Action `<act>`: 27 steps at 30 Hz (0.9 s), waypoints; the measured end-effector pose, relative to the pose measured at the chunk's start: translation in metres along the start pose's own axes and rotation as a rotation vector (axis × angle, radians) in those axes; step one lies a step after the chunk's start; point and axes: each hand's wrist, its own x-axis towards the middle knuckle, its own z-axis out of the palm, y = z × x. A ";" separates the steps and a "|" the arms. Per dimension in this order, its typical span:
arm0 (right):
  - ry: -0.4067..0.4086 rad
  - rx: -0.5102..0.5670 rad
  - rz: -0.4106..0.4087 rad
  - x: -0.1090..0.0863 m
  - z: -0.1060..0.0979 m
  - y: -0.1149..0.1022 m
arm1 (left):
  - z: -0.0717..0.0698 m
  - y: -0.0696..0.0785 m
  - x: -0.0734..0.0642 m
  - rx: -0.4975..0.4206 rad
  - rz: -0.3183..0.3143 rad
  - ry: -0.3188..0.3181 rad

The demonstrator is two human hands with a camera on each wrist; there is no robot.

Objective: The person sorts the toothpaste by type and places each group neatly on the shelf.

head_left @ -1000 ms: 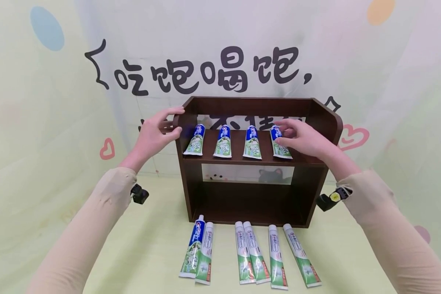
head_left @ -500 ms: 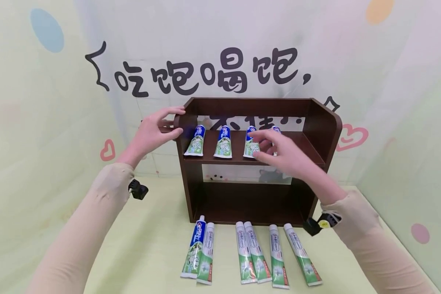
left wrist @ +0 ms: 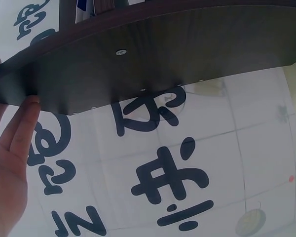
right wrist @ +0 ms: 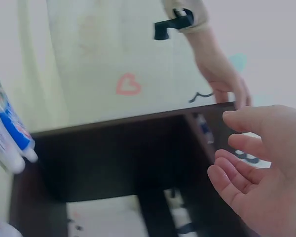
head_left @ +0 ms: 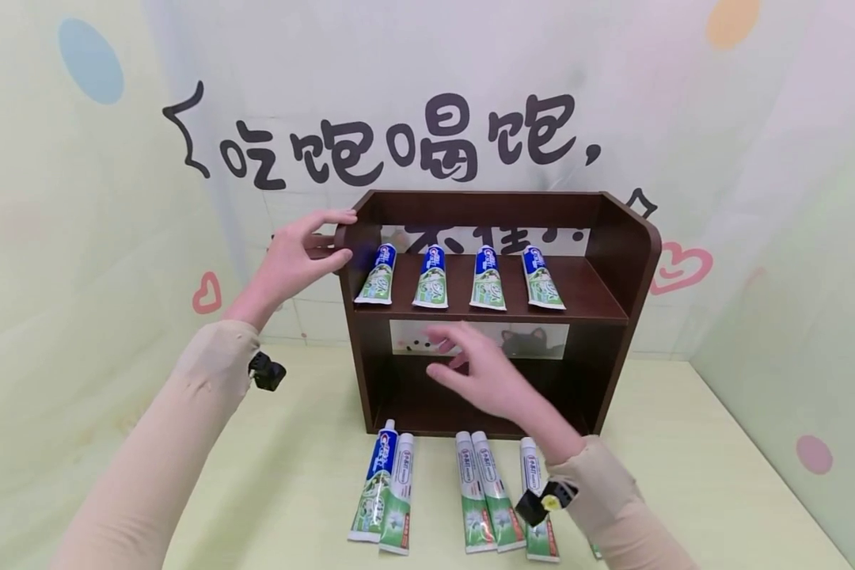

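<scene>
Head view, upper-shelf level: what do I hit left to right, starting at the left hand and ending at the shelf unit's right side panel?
Left hand → first blue-and-green tube → second tube → third tube → fourth tube → right side panel.

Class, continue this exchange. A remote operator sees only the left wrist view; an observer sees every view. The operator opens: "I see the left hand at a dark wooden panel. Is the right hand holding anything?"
Observer: No, the right hand holds nothing; in the head view it shows in front of the lower compartment of the rack.
Operator: What lies on the upper shelf?
Observer: Four blue-and-green toothpaste tubes, side by side with gaps between them.
Operator: Does another of that kind lie off the rack?
Observer: Yes, a matching tube lies on the table in front of it.
</scene>
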 end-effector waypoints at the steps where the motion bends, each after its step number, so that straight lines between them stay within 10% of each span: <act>1: 0.002 0.012 0.012 -0.001 0.009 0.003 | 0.000 0.003 -0.001 0.001 -0.002 0.000; 15: 0.040 0.339 0.212 -0.016 0.126 0.027 | -0.001 0.030 -0.009 0.010 0.007 0.004; 27: 0.083 0.387 0.434 -0.038 0.191 0.034 | 0.000 0.028 -0.009 -0.006 0.016 0.022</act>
